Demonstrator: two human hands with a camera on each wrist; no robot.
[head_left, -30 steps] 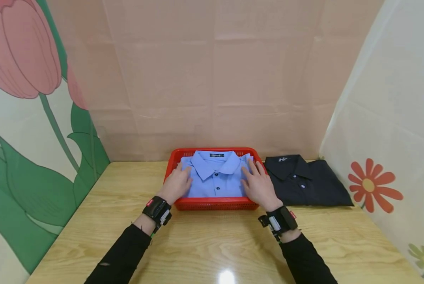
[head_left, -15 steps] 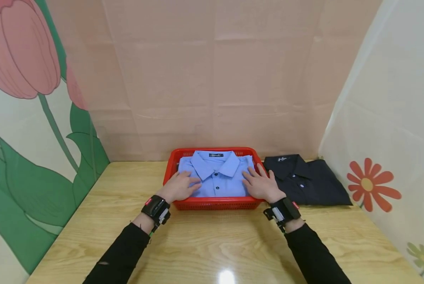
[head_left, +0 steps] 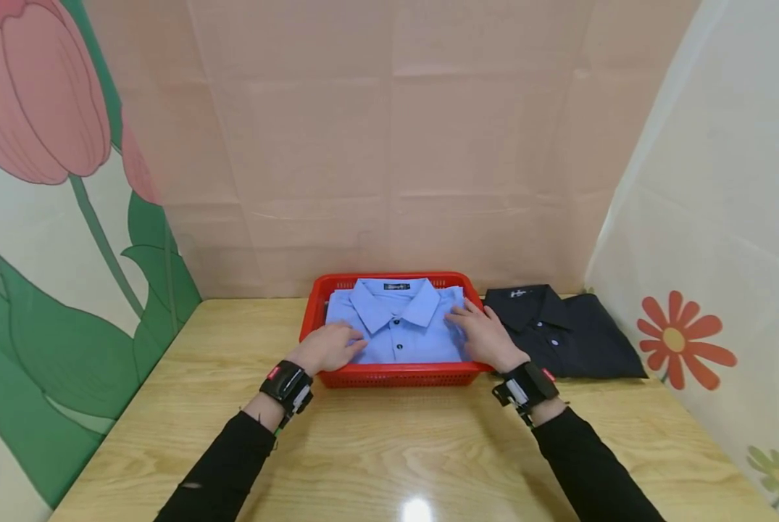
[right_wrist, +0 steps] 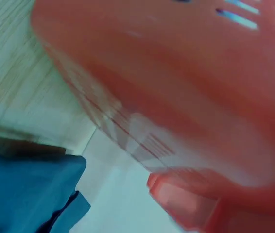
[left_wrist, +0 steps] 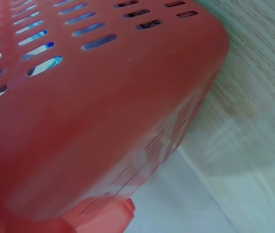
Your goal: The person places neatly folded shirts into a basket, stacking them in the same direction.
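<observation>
A folded light-blue collared shirt (head_left: 396, 322) lies in a red slotted basket (head_left: 396, 375) at the back middle of the wooden table (head_left: 389, 449). My left hand (head_left: 329, 346) rests on the shirt's front left part, fingers flat and pointing inward. On the shirt's right edge lies my right hand (head_left: 483, 333), fingers extended toward the collar. Both wrist views are filled by the basket's outer wall (left_wrist: 103, 111) (right_wrist: 186, 87) seen from very close; neither hand shows in them.
A folded black collared shirt (head_left: 559, 330) lies on the table right of the basket, and its edge (right_wrist: 25, 194) shows in the right wrist view. Fabric walls with flower prints close in the back and both sides. Bare wood runs in front of the basket.
Both hands have slid toward me along the blue shirt, from beside the collar to its front part. The right hand has also moved outward to the shirt's right edge.
</observation>
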